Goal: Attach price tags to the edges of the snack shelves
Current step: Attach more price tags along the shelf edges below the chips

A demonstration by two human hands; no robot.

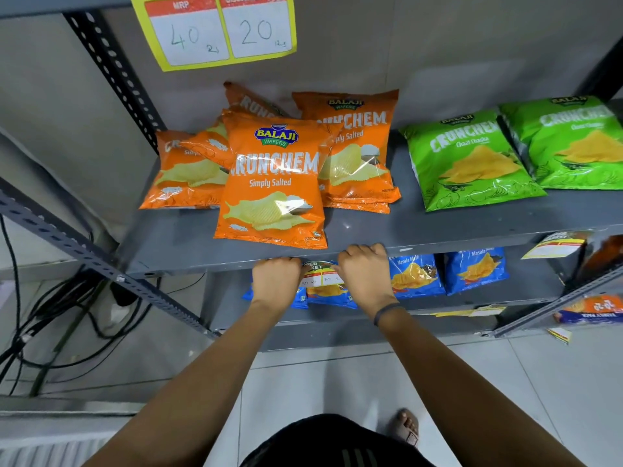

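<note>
Head view: both hands (322, 278) grip price tag (322, 276) against grey shelf edge (202, 262); tiled floor (505, 382) below.

A shop: snack packets (271, 183) on price-tagged metal shelves (421, 227).

Price tag (322, 276) hangs at shelf edge (202, 261) — yellow-bordered (handwritten).
</note>
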